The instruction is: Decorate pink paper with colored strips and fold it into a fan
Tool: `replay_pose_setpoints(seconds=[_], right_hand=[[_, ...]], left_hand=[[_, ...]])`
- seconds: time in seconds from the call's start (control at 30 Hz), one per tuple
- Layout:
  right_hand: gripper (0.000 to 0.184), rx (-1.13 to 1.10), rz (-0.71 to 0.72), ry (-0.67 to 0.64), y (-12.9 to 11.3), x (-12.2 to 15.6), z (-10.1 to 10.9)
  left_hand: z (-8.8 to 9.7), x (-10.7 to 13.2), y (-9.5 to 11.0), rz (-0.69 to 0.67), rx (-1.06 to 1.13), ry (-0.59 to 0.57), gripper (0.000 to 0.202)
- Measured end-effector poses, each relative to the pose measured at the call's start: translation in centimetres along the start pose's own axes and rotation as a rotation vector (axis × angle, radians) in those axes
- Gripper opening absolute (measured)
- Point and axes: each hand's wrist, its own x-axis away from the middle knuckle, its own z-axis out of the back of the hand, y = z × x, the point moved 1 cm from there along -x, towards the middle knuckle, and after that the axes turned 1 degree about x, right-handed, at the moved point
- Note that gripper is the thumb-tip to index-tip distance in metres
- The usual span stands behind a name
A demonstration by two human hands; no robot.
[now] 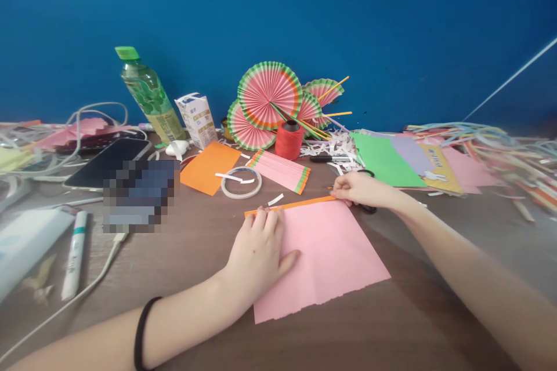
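Note:
A sheet of pink paper (326, 255) lies on the table in front of me, its near edge torn and uneven. Along its far edge runs a narrow orange paper strip (300, 203). My left hand (259, 249) rests flat on the pink paper's left side, thumb spread and fingertips over the strip. At the strip's right end, my right hand (354, 188) is closed in a pinch on it. Black-handled scissors (369, 208) lie partly hidden behind that hand. Just beyond the strip are a roll of tape (241, 194) and a small white scrap (275, 199).
Behind are a pleated pink strip (281, 171), an orange sheet (211, 168), a red thread spool (289, 140) and several paper fans (270, 95) against the blue wall. A bottle (152, 95) and carton (198, 120) stand left, near phones and cables. Green paper (387, 159) lies right.

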Motion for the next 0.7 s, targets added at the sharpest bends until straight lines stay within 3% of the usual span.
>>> replay_pose_setpoints(seconds=[0.7], right_hand=[[0.021,0.026,0.01,0.034,0.56,-0.32,-0.32]], left_hand=[[0.23,-0.03,-0.02,-0.006,-0.002,0.018,0.06]])
